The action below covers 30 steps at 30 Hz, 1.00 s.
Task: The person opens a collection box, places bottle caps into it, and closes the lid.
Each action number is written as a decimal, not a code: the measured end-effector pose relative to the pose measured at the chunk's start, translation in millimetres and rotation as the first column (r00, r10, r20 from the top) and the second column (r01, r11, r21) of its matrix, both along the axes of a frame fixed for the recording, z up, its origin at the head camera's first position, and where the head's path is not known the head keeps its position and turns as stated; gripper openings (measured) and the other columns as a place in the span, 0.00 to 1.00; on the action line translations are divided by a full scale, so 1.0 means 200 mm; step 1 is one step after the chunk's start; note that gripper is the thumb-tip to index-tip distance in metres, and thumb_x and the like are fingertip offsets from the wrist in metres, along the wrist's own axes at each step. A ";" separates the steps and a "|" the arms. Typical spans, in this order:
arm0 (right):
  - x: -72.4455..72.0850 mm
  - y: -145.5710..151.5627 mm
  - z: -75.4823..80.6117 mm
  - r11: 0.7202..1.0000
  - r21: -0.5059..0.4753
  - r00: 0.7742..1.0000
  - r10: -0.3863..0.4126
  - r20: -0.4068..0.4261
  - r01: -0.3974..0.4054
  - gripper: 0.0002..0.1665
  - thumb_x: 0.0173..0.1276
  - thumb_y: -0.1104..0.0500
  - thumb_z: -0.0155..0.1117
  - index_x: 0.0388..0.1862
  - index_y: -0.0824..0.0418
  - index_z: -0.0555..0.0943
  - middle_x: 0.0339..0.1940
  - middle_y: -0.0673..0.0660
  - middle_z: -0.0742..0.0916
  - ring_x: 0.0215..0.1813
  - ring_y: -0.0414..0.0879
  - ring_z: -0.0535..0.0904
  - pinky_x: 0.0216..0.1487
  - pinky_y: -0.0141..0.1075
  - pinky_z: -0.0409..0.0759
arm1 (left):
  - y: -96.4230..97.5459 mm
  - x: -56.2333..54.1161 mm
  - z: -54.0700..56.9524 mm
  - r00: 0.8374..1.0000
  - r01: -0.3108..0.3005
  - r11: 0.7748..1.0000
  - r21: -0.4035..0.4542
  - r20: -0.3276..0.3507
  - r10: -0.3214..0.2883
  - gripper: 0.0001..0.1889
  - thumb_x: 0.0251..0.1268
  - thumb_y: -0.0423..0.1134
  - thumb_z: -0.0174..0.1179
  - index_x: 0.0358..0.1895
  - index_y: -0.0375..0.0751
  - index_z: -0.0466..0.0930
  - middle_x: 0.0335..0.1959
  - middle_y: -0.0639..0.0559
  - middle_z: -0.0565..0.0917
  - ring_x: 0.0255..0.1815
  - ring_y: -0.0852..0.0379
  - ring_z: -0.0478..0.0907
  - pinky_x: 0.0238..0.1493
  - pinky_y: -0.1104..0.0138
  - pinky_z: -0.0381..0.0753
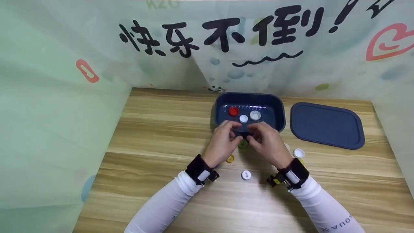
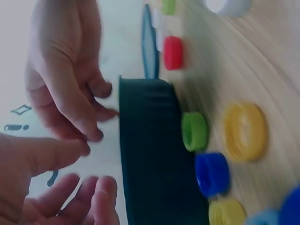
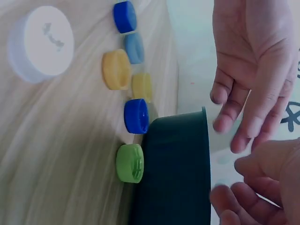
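Note:
Over the front rim of the dark blue box [image 1: 280, 113], both hands are raised with loosely bent fingers and nothing visible in them. My left hand [image 1: 223, 142] is on the left, its thumb apart from its fingers in the left wrist view. My right hand [image 1: 270, 144] faces it from the right, fingertips close to the left ones. Inside the box lie a red bottle cap [image 1: 233, 111], a small white cap [image 1: 243, 119] and a larger white cap [image 1: 255, 115]. Below the hands, a green cap [image 3: 130, 163] and a blue cap [image 3: 136, 116] stand on the table by the box wall.
A flat dark blue lid [image 1: 326, 126] lies right of the box. More caps are spread on the wooden table [image 1: 155, 129]: an orange one [image 1: 230, 158], a white one with a mark [image 1: 246, 175], another white one [image 1: 299, 153]. A printed cloth [image 1: 181, 71] hangs behind.

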State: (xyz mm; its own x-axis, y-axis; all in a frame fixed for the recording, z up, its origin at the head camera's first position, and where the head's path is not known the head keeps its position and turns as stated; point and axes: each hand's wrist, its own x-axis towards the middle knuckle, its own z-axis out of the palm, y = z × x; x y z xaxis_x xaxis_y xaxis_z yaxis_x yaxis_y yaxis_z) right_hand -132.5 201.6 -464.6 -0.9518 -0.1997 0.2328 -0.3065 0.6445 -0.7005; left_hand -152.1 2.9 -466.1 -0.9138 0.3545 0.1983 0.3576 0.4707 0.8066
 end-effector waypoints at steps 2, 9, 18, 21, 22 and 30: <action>0.02 0.00 -0.01 0.999 0.026 1.000 0.021 0.019 -0.021 0.16 0.69 0.68 0.72 0.55 0.67 0.85 0.44 0.58 0.87 0.40 0.47 0.83 0.41 0.43 0.87 | -0.01 0.01 -0.02 0.998 0.015 0.996 -0.087 -0.059 -0.020 0.17 0.69 0.31 0.71 0.59 0.36 0.83 0.51 0.44 0.84 0.45 0.52 0.83 0.48 0.67 0.84; 0.05 0.01 -0.06 0.985 0.142 0.993 0.082 0.087 -0.094 0.20 0.67 0.68 0.72 0.58 0.67 0.84 0.48 0.62 0.89 0.43 0.51 0.86 0.45 0.44 0.88 | -0.01 0.06 -0.07 0.989 0.043 0.944 -0.326 -0.118 -0.086 0.14 0.69 0.33 0.71 0.55 0.38 0.84 0.51 0.46 0.87 0.51 0.55 0.84 0.52 0.63 0.86; 0.06 0.00 -0.13 0.975 0.198 0.995 0.092 0.034 -0.097 0.21 0.64 0.70 0.73 0.56 0.64 0.84 0.50 0.63 0.90 0.51 0.57 0.87 0.56 0.53 0.86 | 0.03 0.06 -0.14 0.990 0.109 0.922 -0.371 -0.037 -0.133 0.14 0.68 0.30 0.69 0.54 0.40 0.83 0.50 0.47 0.89 0.49 0.52 0.86 0.47 0.59 0.87; 0.06 0.00 -0.14 0.974 0.205 0.995 0.096 0.036 -0.102 0.23 0.62 0.70 0.74 0.57 0.64 0.84 0.49 0.64 0.89 0.50 0.57 0.87 0.54 0.52 0.86 | 0.04 0.06 -0.14 0.990 0.119 0.930 -0.348 -0.028 -0.137 0.14 0.67 0.29 0.68 0.54 0.40 0.83 0.49 0.47 0.89 0.48 0.52 0.86 0.45 0.59 0.87; 0.06 0.00 -0.14 0.973 0.208 0.995 0.096 0.041 -0.102 0.24 0.61 0.70 0.74 0.58 0.64 0.83 0.49 0.64 0.89 0.49 0.57 0.86 0.54 0.52 0.86 | 0.04 0.06 -0.14 0.990 0.124 0.933 -0.339 -0.024 -0.140 0.14 0.67 0.29 0.68 0.54 0.39 0.82 0.48 0.46 0.89 0.48 0.52 0.86 0.45 0.60 0.86; 0.09 0.01 -0.15 0.963 0.254 0.993 0.061 0.106 -0.086 0.28 0.58 0.69 0.78 0.59 0.67 0.83 0.46 0.64 0.87 0.47 0.57 0.83 0.50 0.53 0.85 | 0.06 0.08 -0.14 0.986 0.169 0.948 -0.271 0.046 -0.162 0.16 0.68 0.25 0.66 0.57 0.35 0.81 0.52 0.43 0.88 0.53 0.50 0.85 0.55 0.63 0.85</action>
State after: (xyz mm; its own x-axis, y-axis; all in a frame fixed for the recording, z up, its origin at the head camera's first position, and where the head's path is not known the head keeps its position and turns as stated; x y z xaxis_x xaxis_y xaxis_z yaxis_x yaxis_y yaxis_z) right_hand -115.3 203.0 -495.1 -0.9477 -0.3107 0.0723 -0.2988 0.7852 -0.5424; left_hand -136.6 15.1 -493.6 -0.8407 0.5389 0.0523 0.4322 0.6098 0.6643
